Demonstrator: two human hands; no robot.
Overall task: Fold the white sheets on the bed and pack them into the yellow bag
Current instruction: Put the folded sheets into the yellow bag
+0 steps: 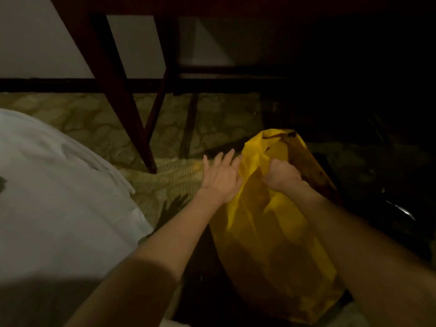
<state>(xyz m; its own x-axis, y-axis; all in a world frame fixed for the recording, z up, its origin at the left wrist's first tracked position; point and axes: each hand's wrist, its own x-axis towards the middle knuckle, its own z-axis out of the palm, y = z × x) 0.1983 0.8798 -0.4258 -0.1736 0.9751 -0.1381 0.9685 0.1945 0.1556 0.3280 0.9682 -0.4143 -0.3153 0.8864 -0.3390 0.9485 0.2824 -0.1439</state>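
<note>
No writing can be read anywhere in this dim room. Nearest, the yellow bag [266, 232] stands on the floor beside the bed, its thin, smooth fabric crumpled and slack, darker stains along its far rim. The right hand [282, 175] is clenched on a bunch of the bag's upper edge; the left hand [221, 175] lies with fingers spread, released, against the bag's left side. At left, white sheets [54, 197] lie soft and wrinkled on the bed. Beyond, patterned carpet [99, 128] meets slanted dark wooden legs [122, 109].

dim room, patterned carpet [179, 128], perhaps table legs [122, 109]
</note>
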